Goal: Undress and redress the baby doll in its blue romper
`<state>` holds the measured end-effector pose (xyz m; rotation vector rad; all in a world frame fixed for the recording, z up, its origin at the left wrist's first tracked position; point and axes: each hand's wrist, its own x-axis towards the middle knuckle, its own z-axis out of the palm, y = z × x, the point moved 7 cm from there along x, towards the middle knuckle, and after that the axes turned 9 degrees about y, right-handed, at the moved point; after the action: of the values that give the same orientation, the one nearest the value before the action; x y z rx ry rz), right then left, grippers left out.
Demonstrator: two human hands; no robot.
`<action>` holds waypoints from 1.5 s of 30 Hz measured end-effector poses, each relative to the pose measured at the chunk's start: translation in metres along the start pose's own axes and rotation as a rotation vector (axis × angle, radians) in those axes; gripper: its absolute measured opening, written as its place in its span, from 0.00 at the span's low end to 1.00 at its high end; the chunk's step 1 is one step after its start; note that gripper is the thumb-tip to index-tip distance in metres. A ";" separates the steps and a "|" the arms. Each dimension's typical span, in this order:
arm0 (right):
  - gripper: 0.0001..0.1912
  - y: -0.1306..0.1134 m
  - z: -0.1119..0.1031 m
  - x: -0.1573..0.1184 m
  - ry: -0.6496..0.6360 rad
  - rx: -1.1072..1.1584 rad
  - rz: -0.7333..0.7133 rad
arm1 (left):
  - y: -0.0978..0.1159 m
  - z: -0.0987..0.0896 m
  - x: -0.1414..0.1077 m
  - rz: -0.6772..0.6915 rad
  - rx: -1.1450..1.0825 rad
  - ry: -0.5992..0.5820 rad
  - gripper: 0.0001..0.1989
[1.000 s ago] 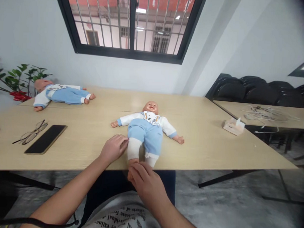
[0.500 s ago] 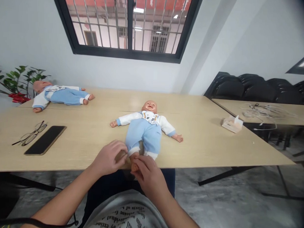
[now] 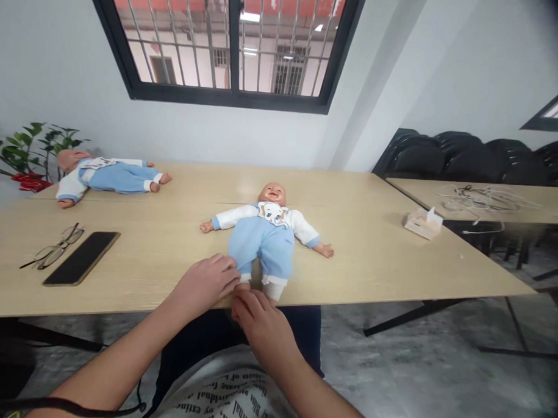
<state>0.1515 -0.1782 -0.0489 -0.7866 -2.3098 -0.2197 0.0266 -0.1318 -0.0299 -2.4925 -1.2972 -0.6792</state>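
A baby doll [image 3: 262, 242] in blue trousers and a white top with an elephant bib lies on its back, its feet toward me at the table's near edge. My left hand [image 3: 210, 281] is closed at the white cuff of the trouser leg on the left, with its fingertips against the fabric. Just below, my right hand [image 3: 261, 321] is wrapped round the doll's foot on that same leg and hides most of it. The other white cuff [image 3: 275, 281] lies beside my right hand, its foot mostly covered.
The table [image 3: 373, 255] carries a second doll [image 3: 119, 176] at the far left, glasses [image 3: 58, 248], a black phone [image 3: 82, 258] and a tissue box [image 3: 422, 225]. Tangled cables [image 3: 485, 201] lie on another table. A plant [image 3: 22, 151] and stacked black chairs [image 3: 418, 156] stand behind.
My left hand has come in from beside the leg onto the trouser cuff. My right hand has shifted slightly left and down, covering more of the foot. The view has moved a little.
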 end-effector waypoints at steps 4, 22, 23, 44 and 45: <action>0.08 -0.001 0.004 0.003 -0.056 -0.036 0.002 | -0.003 0.014 -0.002 -0.002 0.033 -0.021 0.10; 0.10 0.064 -0.036 -0.026 0.342 0.073 0.269 | 0.037 0.006 -0.017 0.079 -0.244 0.022 0.17; 0.10 0.072 -0.034 -0.029 0.332 0.023 0.276 | 0.050 0.009 -0.017 0.128 -0.236 0.009 0.21; 0.07 0.069 -0.025 -0.062 0.351 0.127 0.293 | 0.084 0.027 -0.025 0.115 -0.247 0.226 0.10; 0.07 0.071 -0.024 -0.067 0.384 0.127 0.340 | 0.082 0.027 -0.028 0.080 -0.282 0.256 0.11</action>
<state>0.2465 -0.1615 -0.0783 -0.9634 -1.7827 -0.0622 0.0881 -0.1872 -0.0674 -2.5440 -1.0673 -1.1891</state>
